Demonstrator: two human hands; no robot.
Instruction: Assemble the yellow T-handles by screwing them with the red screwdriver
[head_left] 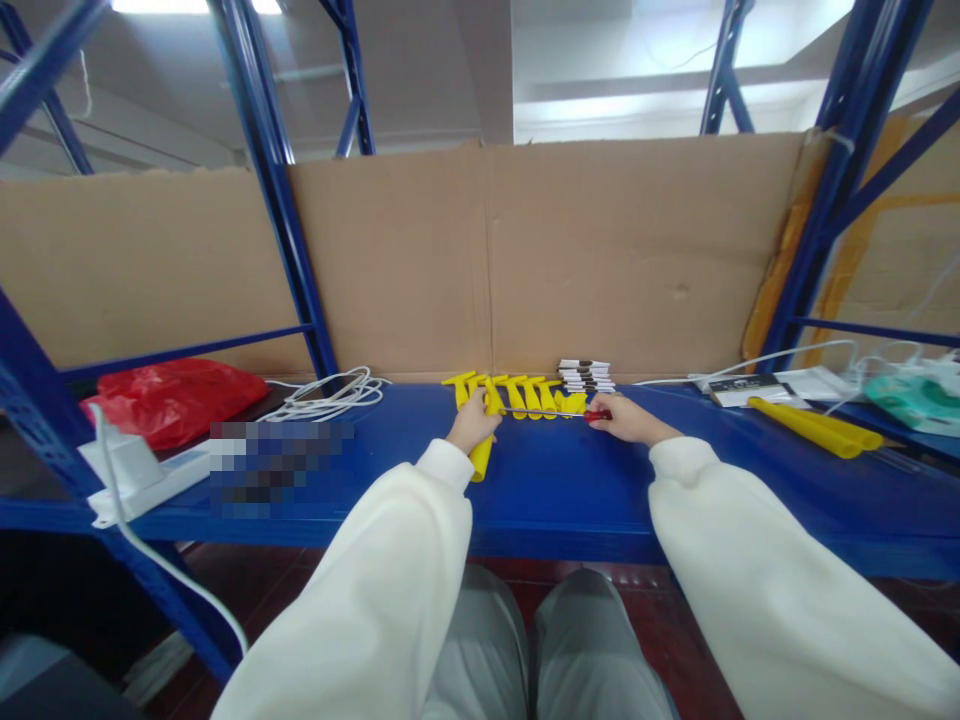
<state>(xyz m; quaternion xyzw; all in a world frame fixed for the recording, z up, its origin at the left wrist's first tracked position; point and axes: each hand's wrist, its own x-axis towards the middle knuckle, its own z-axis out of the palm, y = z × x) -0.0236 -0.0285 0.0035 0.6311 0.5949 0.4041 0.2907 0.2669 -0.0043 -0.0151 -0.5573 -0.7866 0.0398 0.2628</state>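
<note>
My left hand (pixel 470 422) is closed around a yellow plastic handle (pixel 482 458), whose tube end points toward the front of the blue shelf. In my right hand (pixel 624 417) is a screwdriver (pixel 598 415) with a red grip. Its long thin shaft runs left, and the tip meets or lies close to the yellow handle; exact contact is too small to tell. Behind the hands, several yellow T-shaped plastic parts (pixel 533 397) lie side by side. A stack of small white and dark boxes (pixel 586 376) stands just behind the screwdriver.
A blue shelf (pixel 555 500) spans the front, backed by a cardboard panel (pixel 600 250). To the left are a red plastic bag (pixel 176 400), a white power strip (pixel 172 478) and a coiled white cable (pixel 337 397). Two yellow tubes (pixel 814 428) and a green-white packet (pixel 911 395) lie right.
</note>
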